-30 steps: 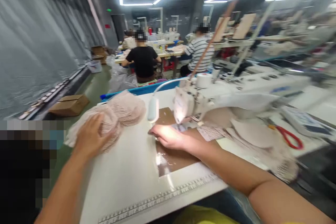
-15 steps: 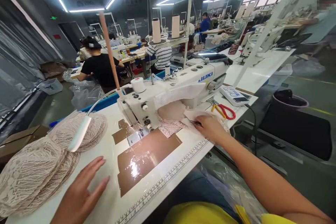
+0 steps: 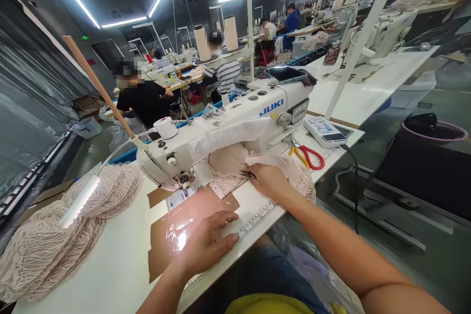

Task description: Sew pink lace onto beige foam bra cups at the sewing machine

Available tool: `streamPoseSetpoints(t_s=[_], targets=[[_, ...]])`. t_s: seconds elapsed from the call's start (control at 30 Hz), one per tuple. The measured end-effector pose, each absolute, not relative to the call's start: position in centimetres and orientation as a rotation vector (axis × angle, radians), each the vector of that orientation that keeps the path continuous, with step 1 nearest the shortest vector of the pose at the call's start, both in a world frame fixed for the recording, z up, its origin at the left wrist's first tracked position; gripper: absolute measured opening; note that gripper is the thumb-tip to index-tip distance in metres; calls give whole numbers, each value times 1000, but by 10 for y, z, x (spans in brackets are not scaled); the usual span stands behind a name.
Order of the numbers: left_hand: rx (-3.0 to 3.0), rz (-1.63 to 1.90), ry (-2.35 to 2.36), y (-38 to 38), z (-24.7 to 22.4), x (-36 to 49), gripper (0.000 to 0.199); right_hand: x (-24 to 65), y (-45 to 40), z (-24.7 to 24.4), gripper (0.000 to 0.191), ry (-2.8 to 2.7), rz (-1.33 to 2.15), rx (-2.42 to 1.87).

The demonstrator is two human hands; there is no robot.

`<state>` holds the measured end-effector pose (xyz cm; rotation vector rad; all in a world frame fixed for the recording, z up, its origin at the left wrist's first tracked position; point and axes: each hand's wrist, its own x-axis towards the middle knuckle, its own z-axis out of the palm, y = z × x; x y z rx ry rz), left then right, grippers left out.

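My left hand (image 3: 211, 238) hovers over or rests on the shiny brown sheet (image 3: 191, 211) in front of the sewing machine (image 3: 235, 125); its fingers are apart and hold nothing. In my right hand (image 3: 267, 181) is a small pair of dark metal thread snips (image 3: 248, 173), tips pointing left. The snips lie over pale pink lace (image 3: 225, 185) and smooth beige fabric pieces (image 3: 228, 162) under the machine arm. More lace (image 3: 305, 184) shows beyond my right wrist. The fingers curled around the snips are partly hidden.
Stacks of lace pieces (image 3: 44, 240) cover the table's left side, beneath a lit lamp (image 3: 80, 201). Red-and-yellow-handled scissors (image 3: 307, 154) and a white control box (image 3: 326, 131) sit at the right. A printed ruler (image 3: 253, 221) edges the table. Several people work behind.
My left hand has moved right, from near the lace stacks to the brown sheet. My right hand, with the snips, appears further left over the lace. The camera view has shifted.
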<state>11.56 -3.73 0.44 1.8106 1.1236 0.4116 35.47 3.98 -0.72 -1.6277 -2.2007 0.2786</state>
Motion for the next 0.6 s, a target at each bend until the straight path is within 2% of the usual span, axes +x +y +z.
streamPoseSetpoints(t_s=[0.1, 0.2, 0.33, 0.47, 0.6], targets=[[1600, 557, 1059, -30, -4, 134, 50, 357, 35, 3, 18, -2193, 411, -1429], [1356, 793, 928, -19, -6, 155, 56, 354, 27, 10, 32, -2142, 839, -1035], [1152, 952, 826, -11, -4, 173, 35, 346, 22, 5, 37, -2028, 1208, -735], [1070, 855, 940, -20, -5, 169, 34, 344, 26, -1, 35, -1933, 1166, -842], [1170, 814, 904, -46, 0, 144, 30, 347, 40, -7, 36, -2098, 863, -1030]])
